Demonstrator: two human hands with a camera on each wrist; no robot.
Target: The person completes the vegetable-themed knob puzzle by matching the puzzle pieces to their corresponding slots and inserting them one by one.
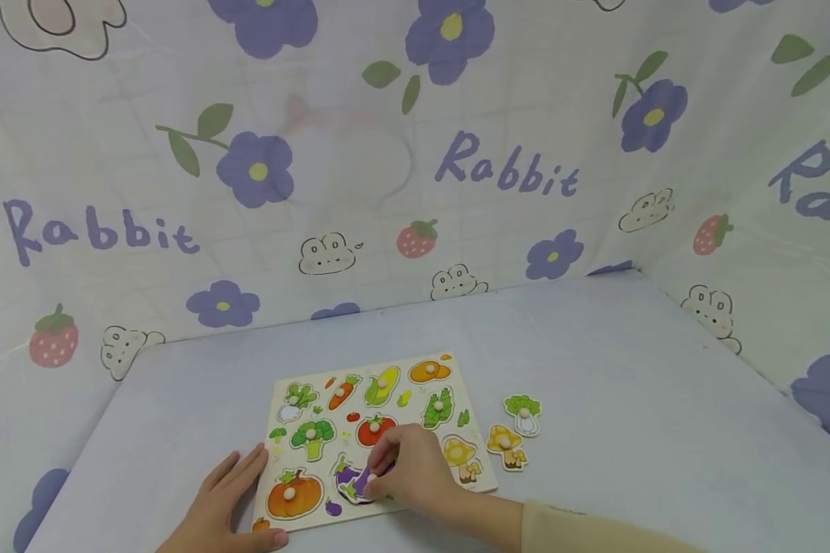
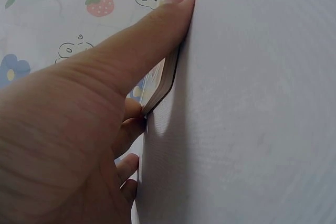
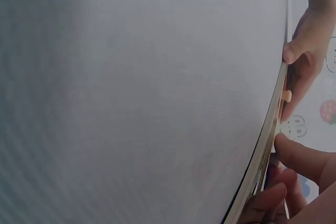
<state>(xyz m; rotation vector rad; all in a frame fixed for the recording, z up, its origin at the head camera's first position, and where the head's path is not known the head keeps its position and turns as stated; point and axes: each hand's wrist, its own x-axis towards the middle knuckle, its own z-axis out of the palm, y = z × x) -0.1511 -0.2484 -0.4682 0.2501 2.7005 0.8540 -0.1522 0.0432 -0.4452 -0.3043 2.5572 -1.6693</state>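
A wooden vegetable puzzle board lies on the table with knobbed pieces in several slots. My right hand pinches the knob of a purple eggplant piece between thumb and fingers. The piece sits over the eggplant picture, slightly askew to it, and the fingers hide its right part. At the board's lower left corner rests my left hand, fingertips against the left side and thumb along the near edge. In the left wrist view, the thumb lies along the board's edge.
Right of the board lie a loose bok choy piece and a loose mushroom piece, close together. A pumpkin piece sits near the left hand. Behind the white table hangs a patterned curtain.
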